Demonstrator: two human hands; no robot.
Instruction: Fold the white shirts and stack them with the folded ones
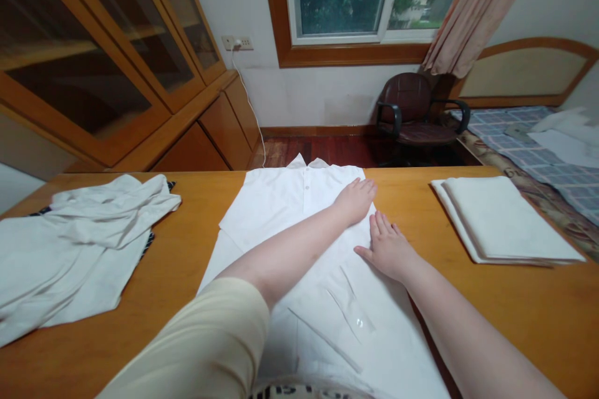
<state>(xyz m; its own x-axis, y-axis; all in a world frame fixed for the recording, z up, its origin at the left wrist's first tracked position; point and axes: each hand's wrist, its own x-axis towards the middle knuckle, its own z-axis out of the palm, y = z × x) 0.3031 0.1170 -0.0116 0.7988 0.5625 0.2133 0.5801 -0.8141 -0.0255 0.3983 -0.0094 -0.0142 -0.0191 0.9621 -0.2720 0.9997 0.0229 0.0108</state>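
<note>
A white button-up shirt (pixel 271 206) lies spread on the wooden table (pixel 196 262), its collar at the far edge and its lower part running toward me. My left hand (pixel 356 201) reaches across and rests flat on the shirt near its upper right side, fingers stretched out. Just below it, my right hand (pixel 387 244) lies flat on the shirt's right edge, thumb and fingers apart. Neither hand grips anything. Creases and a small shiny spot show on the fabric below my hands. My left forearm covers part of the shirt's middle.
Crumpled white cloth (pixel 88 243) with dark patterned bits under it lies on the left. A folded white cloth (pixel 510 218) sits at the right. Beyond the table are a brown armchair (pixel 412 106), a glass-door cabinet (pixel 154 68) and a bed (pixel 538 143).
</note>
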